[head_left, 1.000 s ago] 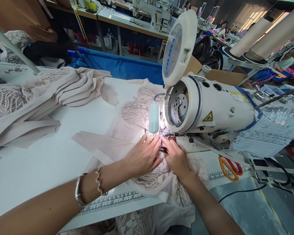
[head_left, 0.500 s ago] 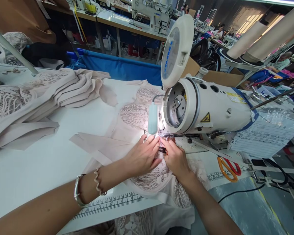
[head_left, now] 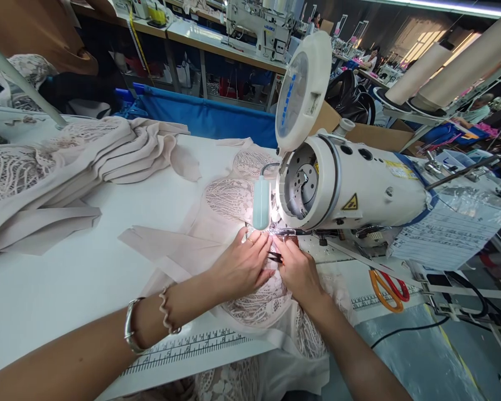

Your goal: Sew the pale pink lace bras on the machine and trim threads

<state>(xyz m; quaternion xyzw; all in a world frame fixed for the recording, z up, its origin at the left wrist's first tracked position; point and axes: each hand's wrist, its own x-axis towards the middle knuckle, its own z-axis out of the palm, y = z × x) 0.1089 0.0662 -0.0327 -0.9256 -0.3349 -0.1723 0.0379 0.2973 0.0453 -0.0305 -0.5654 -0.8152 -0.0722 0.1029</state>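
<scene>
Together, the left hand (head_left: 240, 264) and right hand (head_left: 298, 270) lie pressed flat on the lace fabric (head_left: 254, 303); fingertips meet beneath the sewing machine (head_left: 350, 186); the right also grips a small dark tool (head_left: 275, 257).

Vantage: my one head camera sits above the near edge of the worktop (head_left: 58, 289), left of the sewing machine (head_left: 350, 189).
Facing: forward and down, toward the machine's needle end.
Nearness: close; forearms fill my lower frame.
Overlap: none, single view.

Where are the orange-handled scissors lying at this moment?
In the head view, the scissors lie on the table's right side, beside a printed ruler strip, below the sewing machine, right of the right hand.
</scene>
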